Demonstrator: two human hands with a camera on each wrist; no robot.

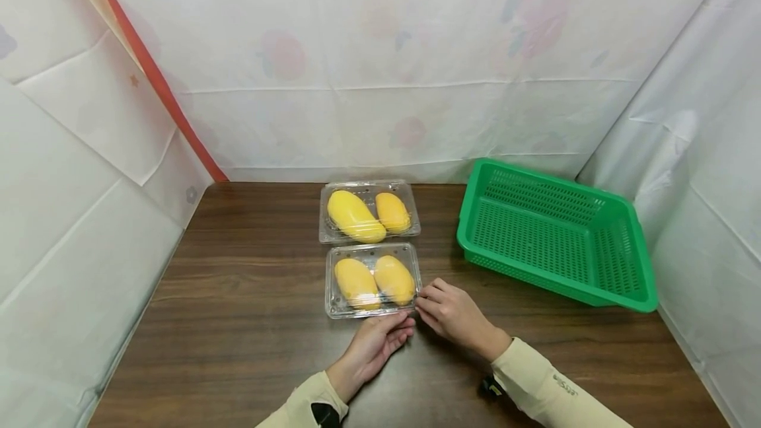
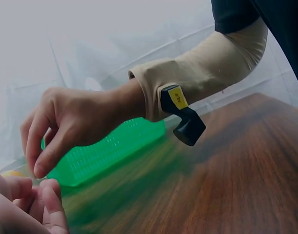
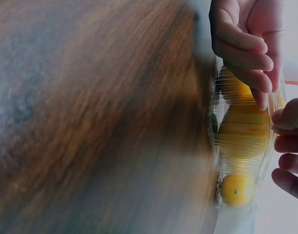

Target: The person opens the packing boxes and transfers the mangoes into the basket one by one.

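Observation:
A clear plastic clamshell box (image 1: 331, 289) with two yellow mangoes (image 1: 395, 279) inside lies in front of me, its lid down over the fruit. My left hand (image 1: 371, 349) is at the front edge near the right corner, thumb and forefinger pinching the rim. At that same corner my right hand (image 1: 454, 316) grips the box's edge between thumb and fingers. Both hands' fingertips almost meet there. From the side, the right wrist view shows the left hand (image 3: 249, 44) in front of the ribbed box wall (image 3: 241, 151), with the right fingers (image 3: 290, 117) at the rim.
Behind it sits another clear clamshell box (image 1: 410, 193) holding two yellow mangoes (image 1: 355, 216) of unequal size. A green perforated basket (image 1: 553, 276) stands at the right on the brown wooden table (image 1: 238, 349). White patterned sheets (image 1: 368, 51) enclose the table's back and sides.

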